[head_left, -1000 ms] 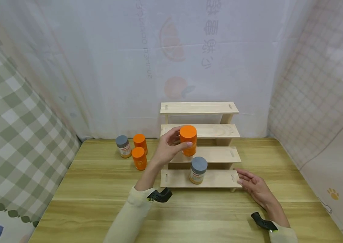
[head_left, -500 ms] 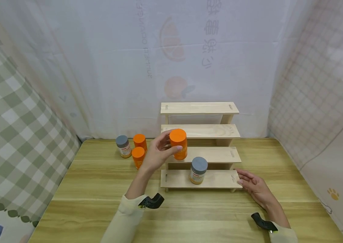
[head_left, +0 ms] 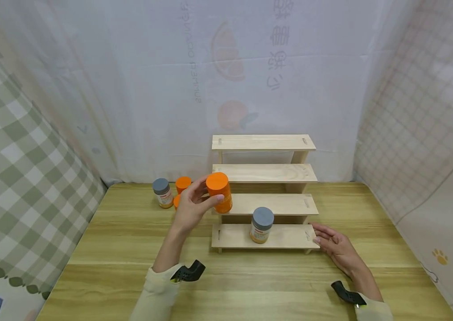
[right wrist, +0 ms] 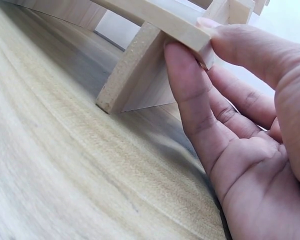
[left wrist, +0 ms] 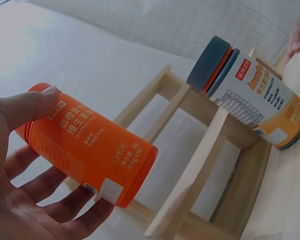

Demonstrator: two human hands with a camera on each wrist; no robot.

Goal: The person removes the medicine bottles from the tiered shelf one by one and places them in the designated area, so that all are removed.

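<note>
My left hand grips an orange supplement bottle in the air, just in front of the left end of the stepped wooden shelf. In the left wrist view the bottle's printed label faces the camera, thumb on one side and fingers below. A grey-capped bottle stands upright on the lowest step. My right hand pinches the right end of that step; in the right wrist view the thumb lies above the board and the index finger beneath it.
On the wooden table, left of the shelf, stand another grey-capped bottle and two orange bottles, one a rear orange bottle, both partly hidden by my left hand. A white curtain hangs behind the table.
My left hand has moved left with the orange bottle, from before the middle of the shelf to its left end. My right hand has stayed on the lowest step.
</note>
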